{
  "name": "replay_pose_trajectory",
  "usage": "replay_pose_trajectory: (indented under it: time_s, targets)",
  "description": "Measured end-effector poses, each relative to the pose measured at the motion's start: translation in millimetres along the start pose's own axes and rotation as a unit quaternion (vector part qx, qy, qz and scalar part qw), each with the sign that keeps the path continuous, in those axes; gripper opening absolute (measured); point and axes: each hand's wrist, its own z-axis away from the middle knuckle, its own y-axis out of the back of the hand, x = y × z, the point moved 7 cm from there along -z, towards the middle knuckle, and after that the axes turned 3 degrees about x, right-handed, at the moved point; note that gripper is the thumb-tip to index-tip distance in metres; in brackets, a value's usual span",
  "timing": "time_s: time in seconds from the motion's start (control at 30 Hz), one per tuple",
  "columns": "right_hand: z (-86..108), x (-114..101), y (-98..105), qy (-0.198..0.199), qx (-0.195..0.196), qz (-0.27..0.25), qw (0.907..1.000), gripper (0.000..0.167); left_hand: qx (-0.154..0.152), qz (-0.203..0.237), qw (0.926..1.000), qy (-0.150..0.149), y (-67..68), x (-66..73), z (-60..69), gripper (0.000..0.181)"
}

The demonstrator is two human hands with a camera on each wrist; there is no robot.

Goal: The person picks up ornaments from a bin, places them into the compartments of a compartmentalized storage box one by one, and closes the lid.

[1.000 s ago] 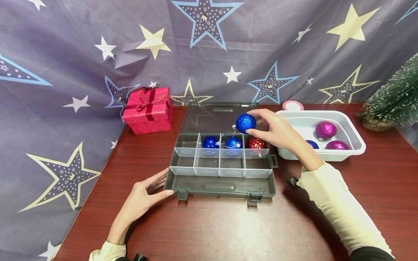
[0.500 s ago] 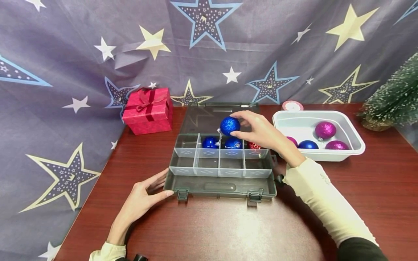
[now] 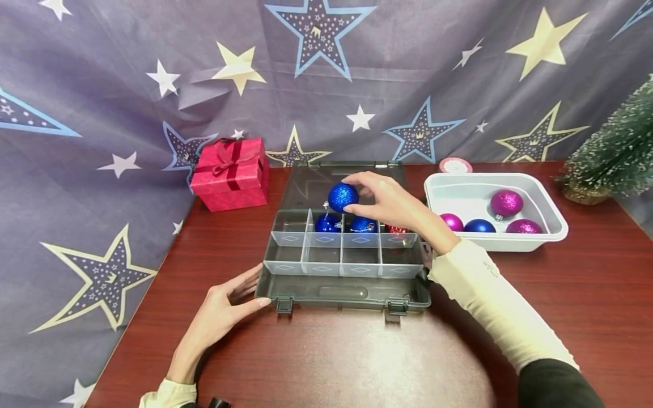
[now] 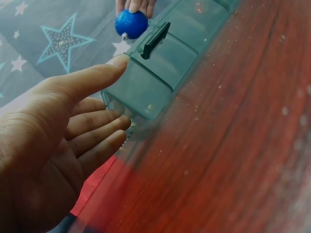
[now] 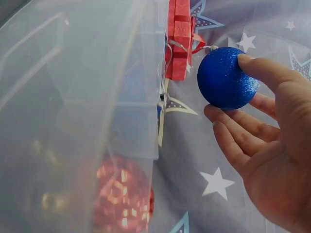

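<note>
In the head view my right hand (image 3: 385,199) pinches a blue glitter Christmas bauble (image 3: 343,197) between thumb and fingers, above the back row of a divided plastic storage box (image 3: 311,290). The right wrist view shows the bauble's silver cap and hanging loop turned away from the palm. Below it, a shiny blue bauble (image 3: 327,222) and another blue bauble (image 3: 363,225) sit in the two middle back compartments. A red bauble (image 3: 397,229) lies in the rightmost one, partly hidden by my hand. My left hand (image 3: 216,314) touches the box's front left corner with fingers extended.
A white tub (image 3: 553,224) on the right holds several pink and blue baubles. Behind it lies a roll of tape (image 3: 456,165). The box's lid (image 3: 318,187) is folded back. A red gift box (image 3: 232,175) stands back left, a small frosted tree (image 3: 614,147) at far right.
My right hand has carried the blue glitter bauble leftward over the back row, from above the right compartments to above the left-middle one. The left hand stays at the box corner.
</note>
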Motion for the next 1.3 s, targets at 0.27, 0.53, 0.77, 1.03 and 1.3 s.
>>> replay_pose_trajectory:
  time_s: [0.27,0.53,0.77,1.03,1.3]
  targets:
    - [-18.0,-7,-21,-0.003,-0.027,-0.011,0.9996,0.056,-0.001,-0.002,1.0,0.006,0.0,-1.2,-0.3,0.064]
    - [-37.8,-21,-43,0.012,-0.052,-0.006,0.9986,0.052,0.003,0.001,0.9999,0.014,1.0,-1.7,0.4,0.064]
    - [-50.0,-26,-58,0.016,-0.065,-0.007,0.9977,0.05,0.0,0.0,0.9999,0.016,1.0,-2.8,-0.8,0.064]
    - [-59.6,-28,-69,-0.01,-0.08,-0.003,0.9967,0.05,-0.003,0.001,0.9999,0.014,0.9,-2.8,-0.8,0.064]
    - [-57.2,-23,-65,-0.017,-0.083,0.01,0.9964,0.047,-0.003,0.003,0.9999,0.012,0.3,-2.2,-1.1,0.065]
